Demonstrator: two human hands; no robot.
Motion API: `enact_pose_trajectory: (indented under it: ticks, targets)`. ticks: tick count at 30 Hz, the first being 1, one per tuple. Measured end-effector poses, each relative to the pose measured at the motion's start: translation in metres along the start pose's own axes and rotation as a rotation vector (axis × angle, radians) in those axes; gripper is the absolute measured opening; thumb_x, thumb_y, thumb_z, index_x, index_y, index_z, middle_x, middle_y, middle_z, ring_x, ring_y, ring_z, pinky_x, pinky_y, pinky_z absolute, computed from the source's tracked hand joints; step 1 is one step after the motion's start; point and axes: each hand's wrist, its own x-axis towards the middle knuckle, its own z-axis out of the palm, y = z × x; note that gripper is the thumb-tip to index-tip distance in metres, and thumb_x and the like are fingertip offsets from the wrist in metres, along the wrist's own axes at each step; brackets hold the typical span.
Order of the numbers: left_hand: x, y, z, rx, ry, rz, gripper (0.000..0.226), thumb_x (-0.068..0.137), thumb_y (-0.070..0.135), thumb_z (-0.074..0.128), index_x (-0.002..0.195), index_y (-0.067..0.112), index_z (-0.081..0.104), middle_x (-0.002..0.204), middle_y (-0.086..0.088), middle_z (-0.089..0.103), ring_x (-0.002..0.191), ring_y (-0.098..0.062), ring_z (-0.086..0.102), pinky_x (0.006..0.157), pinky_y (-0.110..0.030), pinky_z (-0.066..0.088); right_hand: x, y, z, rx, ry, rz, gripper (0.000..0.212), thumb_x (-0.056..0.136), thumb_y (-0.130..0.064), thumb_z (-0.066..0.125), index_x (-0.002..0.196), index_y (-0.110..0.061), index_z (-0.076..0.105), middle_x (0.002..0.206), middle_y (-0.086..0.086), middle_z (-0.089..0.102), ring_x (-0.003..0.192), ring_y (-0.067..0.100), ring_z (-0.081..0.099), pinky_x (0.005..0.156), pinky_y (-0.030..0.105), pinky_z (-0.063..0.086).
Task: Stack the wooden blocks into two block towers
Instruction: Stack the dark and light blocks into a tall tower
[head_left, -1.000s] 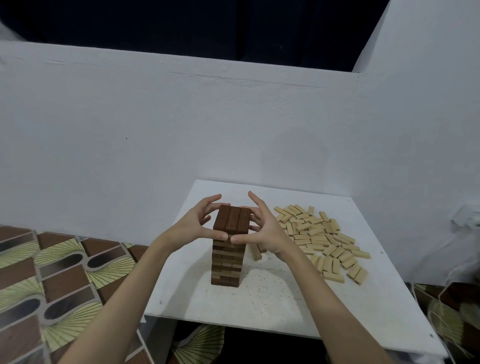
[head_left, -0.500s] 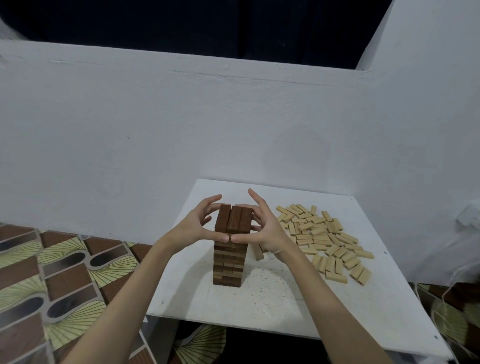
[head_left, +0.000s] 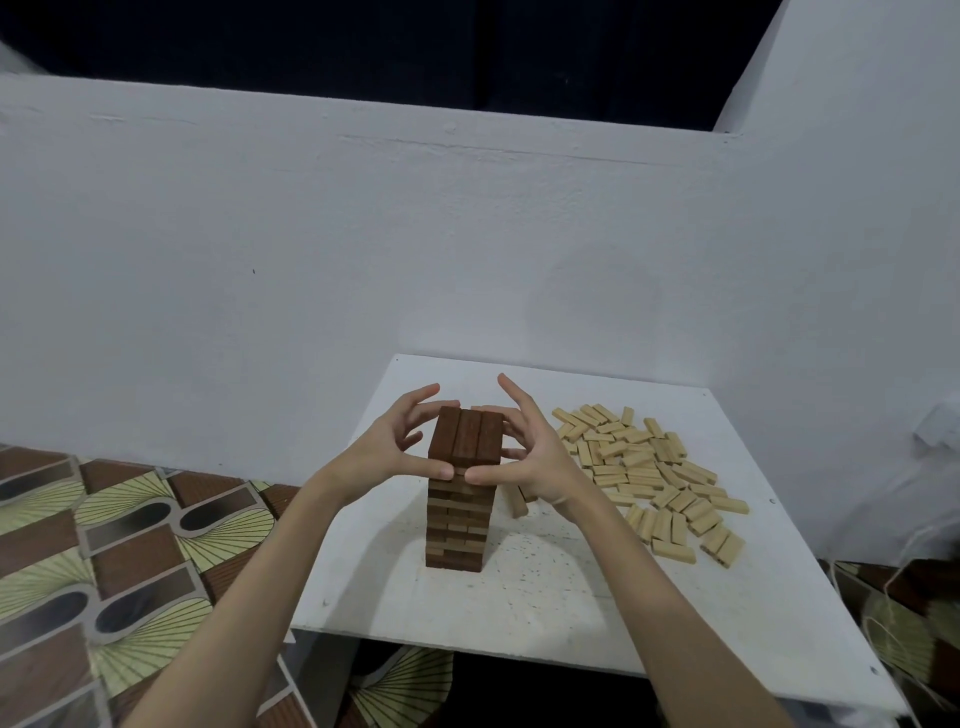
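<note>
On the left side of the white tabletop (head_left: 545, 613) your left hand (head_left: 387, 449) cups the top of the dark block tower (head_left: 460, 491), thumb pressed on the near face of the top layer and fingers curled loosely around the far side. The tower stands upright near the middle of the tabletop, three dark blocks lying side by side as its top row. Your right hand (head_left: 527, 457) mirrors that on the other side, thumb on the near face, fingers spread and bent around the back. Further right, a loose pile of pale blocks (head_left: 652, 475) lies flat on the tabletop, well apart from the tower, with one pale block (head_left: 518, 503) just beside its base.
</note>
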Motion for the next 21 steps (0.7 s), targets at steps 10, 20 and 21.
enact_pose_trajectory:
  ticks: [10, 20, 21]
  targets:
    - [0.0015, 0.0022, 0.0018, -0.023, 0.009, -0.005, 0.103, 0.047, 0.032, 0.085, 0.138, 0.031, 0.036, 0.129, 0.012, 0.057, 0.13, -0.004, 0.042, 0.116, -0.035, 0.026, -0.0022, -0.0019, -0.0029, -0.004, 0.012, 0.011, 0.105, 0.066, -0.012, 0.086, 0.146, -0.037, 0.024, 0.125, -0.016, 0.056, 0.123, 0.004, 0.049, 0.107, 0.049, 0.039]
    - [-0.0011, 0.0046, 0.0028, -0.034, 0.0, -0.015, 0.1, 0.051, 0.032, 0.084, 0.138, 0.032, 0.035, 0.128, 0.012, 0.056, 0.127, -0.001, 0.045, 0.114, -0.036, 0.029, -0.0012, -0.0014, 0.003, 0.037, 0.015, -0.011, 0.1, 0.068, -0.009, 0.084, 0.146, -0.037, 0.026, 0.13, -0.009, 0.054, 0.123, 0.01, 0.05, 0.105, 0.043, 0.043]
    - [-0.0016, 0.005, 0.0034, -0.036, 0.004, -0.018, 0.1, 0.051, 0.032, 0.083, 0.139, 0.033, 0.035, 0.128, 0.013, 0.056, 0.126, 0.0, 0.045, 0.114, -0.035, 0.029, -0.0012, -0.0008, 0.0034, 0.04, 0.018, -0.013, 0.101, 0.068, -0.009, 0.084, 0.146, -0.036, 0.027, 0.13, -0.009, 0.054, 0.123, 0.01, 0.051, 0.104, 0.043, 0.044]
